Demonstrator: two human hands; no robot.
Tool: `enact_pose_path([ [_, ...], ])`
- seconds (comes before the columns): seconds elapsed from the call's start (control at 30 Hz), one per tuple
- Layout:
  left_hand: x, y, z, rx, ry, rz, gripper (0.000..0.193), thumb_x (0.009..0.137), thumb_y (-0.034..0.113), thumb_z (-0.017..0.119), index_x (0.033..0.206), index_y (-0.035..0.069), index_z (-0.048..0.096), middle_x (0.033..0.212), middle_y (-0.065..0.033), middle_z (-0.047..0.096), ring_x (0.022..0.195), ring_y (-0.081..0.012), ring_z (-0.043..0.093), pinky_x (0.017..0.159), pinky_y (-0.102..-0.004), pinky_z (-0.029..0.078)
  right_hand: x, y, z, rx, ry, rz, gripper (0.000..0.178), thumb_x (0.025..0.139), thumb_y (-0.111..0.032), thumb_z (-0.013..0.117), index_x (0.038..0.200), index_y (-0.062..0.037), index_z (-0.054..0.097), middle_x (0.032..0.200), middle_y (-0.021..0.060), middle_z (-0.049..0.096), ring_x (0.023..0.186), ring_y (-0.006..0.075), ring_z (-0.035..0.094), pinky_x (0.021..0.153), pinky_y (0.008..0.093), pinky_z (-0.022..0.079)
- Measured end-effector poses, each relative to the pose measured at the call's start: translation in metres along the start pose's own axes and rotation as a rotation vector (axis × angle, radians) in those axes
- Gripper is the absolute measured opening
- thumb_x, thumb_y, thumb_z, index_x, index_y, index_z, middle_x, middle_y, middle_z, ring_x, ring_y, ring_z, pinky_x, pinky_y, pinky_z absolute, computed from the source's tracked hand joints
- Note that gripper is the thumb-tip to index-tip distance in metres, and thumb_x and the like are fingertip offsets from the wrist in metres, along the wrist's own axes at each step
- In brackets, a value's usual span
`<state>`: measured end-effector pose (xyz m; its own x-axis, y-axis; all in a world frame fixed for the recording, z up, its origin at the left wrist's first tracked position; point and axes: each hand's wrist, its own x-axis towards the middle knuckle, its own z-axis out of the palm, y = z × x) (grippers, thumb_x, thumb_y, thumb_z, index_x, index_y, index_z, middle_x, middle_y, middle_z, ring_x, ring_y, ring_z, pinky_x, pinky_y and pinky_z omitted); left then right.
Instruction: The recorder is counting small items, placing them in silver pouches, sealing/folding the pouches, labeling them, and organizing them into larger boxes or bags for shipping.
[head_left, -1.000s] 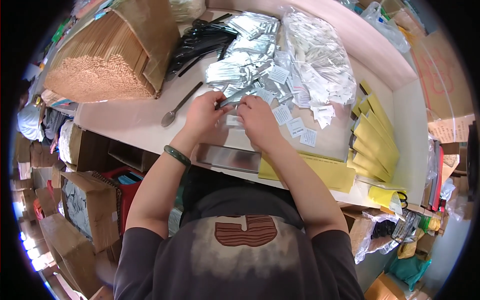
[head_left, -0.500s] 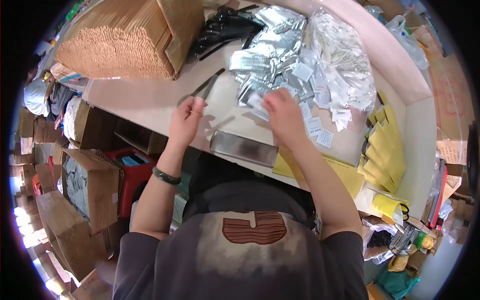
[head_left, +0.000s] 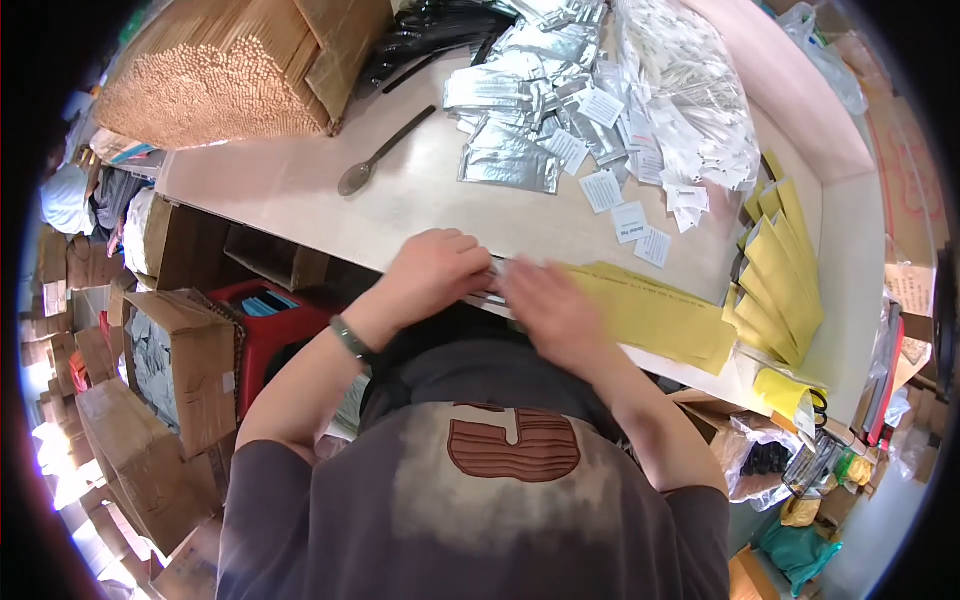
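Work surface: a pale tabletop (head_left: 300, 180) with a raised pale wall along its far right side, surrounded by cardboard cartons on the floor to the left.

At the near edge of the table, the left hand (head_left: 435, 272) and the right hand (head_left: 555, 312) meet over a flat silver foil pouch (head_left: 492, 290). Only a narrow strip of the pouch shows between them; its long axis runs roughly along the table edge. The left hand's fingers are curled down on the pouch's left end. The right hand is blurred, so whether it grips the pouch cannot be told.

A yellow envelope (head_left: 660, 315) lies flat just right of the hands, with a fanned stack of yellow envelopes (head_left: 785, 275) beyond it. A pile of silver foil pouches (head_left: 520, 110) sits further back, small white square labels (head_left: 630, 220) scattered beside it. A dark spoon (head_left: 380, 155) lies at centre left, handle pointing up-right. An open cardboard box (head_left: 330, 50) on its side holds wooden sticks (head_left: 205, 90), ends outward.
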<state>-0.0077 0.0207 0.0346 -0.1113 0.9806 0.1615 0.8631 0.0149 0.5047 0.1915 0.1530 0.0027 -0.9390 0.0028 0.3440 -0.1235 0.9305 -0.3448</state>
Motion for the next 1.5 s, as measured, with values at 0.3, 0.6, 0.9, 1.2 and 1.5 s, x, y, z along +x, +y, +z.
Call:
enact_pose_path([
  [0.3,0.065,-0.065,-0.235,0.799,0.714,-0.32,0.017,0.084,0.026,0.069,0.089,0.011,0.069,0.085,-0.0101,0.068,0.082,-0.0296,0.066,0.068,-0.0394,0.054,-0.015,-0.01,0.004,-0.087,-0.054,0.039,0.043,0.087,-0.017,0.063,0.129,-0.0092,0.056,0.135,0.0124,0.054,0.128,0.0268,0.049,0.107,0.0464,0.035],
  [0.6,0.111,-0.127,-0.287,0.959,0.147,-0.561,0.028,0.09,0.023,0.054,0.108,0.007,0.066,0.095,-0.0193,0.068,0.087,-0.0321,0.067,0.074,-0.0439,0.052,-0.025,-0.009,-0.021,-0.006,-0.051,0.224,0.038,0.081,-0.019,0.069,0.119,-0.0206,0.066,0.143,0.0207,0.042,0.133,0.0403,0.039,0.108,0.0506,0.033],
  [0.9,-0.05,-0.101,-0.172,-0.521,1.126,-0.674,0.028,0.097,0.024,0.058,0.095,-0.002,0.068,0.076,0.0021,0.059,0.068,-0.0092,0.051,0.064,-0.0256,0.042,-0.036,0.008,-0.038,0.227,-0.087,0.272,0.039,0.082,-0.013,0.069,0.12,-0.0211,0.066,0.147,0.0237,0.036,0.136,0.045,0.032,0.109,0.0477,0.034],
  [1.2,-0.055,-0.062,-0.057,-0.385,-0.068,-0.61,0.009,0.084,-0.002,0.065,0.093,-0.003,0.064,0.082,-0.0067,0.066,0.078,-0.0098,0.06,0.07,-0.0255,0.049,-0.034,0.007,-0.031,0.077,-0.097,0.205,0.035,0.082,-0.017,0.07,0.116,-0.0237,0.068,0.143,0.0249,0.039,0.131,0.0437,0.039,0.107,0.0473,0.036],
  [1.5,0.001,0.001,0.012,0.168,0.329,-0.523,0.042,0.075,0.022,0.079,0.102,0.0,0.056,0.096,-0.0151,0.058,0.086,-0.0335,0.059,0.075,-0.0416,0.05,-0.01,-0.013,-0.02,0.068,0.045,0.346,0.039,0.077,-0.016,0.074,0.108,0.001,0.057,0.137,0.0269,0.044,0.126,0.044,0.043,0.103,0.0471,0.04],
])
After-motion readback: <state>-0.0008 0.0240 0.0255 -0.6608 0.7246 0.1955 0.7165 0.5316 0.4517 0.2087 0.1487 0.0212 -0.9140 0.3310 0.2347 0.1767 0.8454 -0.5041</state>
